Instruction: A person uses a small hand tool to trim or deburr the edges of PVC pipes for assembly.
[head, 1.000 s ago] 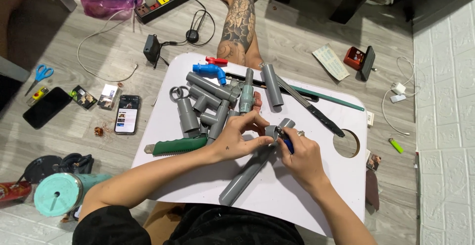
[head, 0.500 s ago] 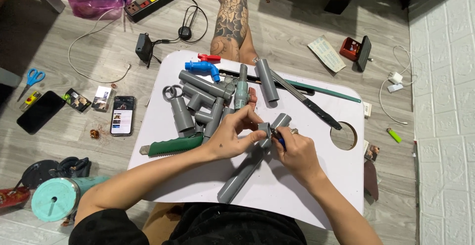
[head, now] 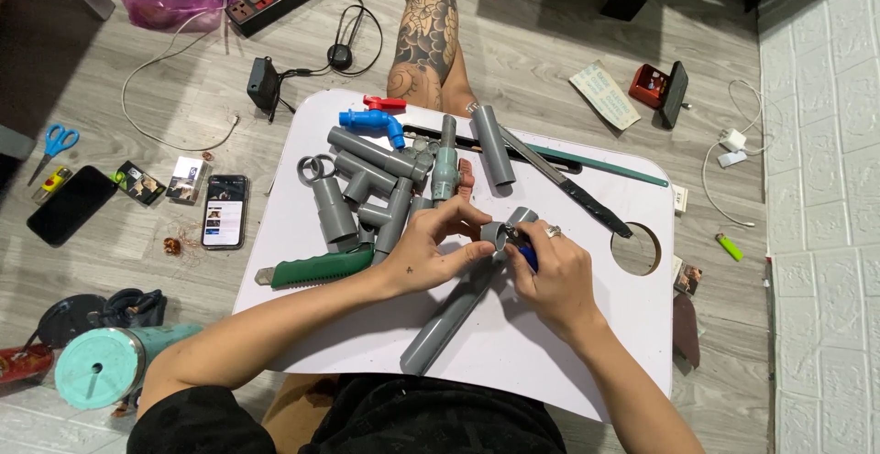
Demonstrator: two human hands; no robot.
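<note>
The left hand [head: 431, 254] is closed round a small grey elbow fitting [head: 500, 234], thumb and fingers pinching it; the right hand [head: 555, 275] grips a blue-handled tool [head: 526, 254] with its tip at the fitting's mouth; the fitting sits on the upper end of a long grey pipe [head: 449, 317] lying slantwise on the white lap table [head: 568, 344]; compared with a second ago the hands have drawn a little closer on the fitting, while pipe and table lie as before, so the work looks to be at the joint itself; left of them lie a heap of grey pipe pieces [head: 367, 188], a green-handled saw [head: 316, 269] and a blue tap [head: 371, 124]
</note>
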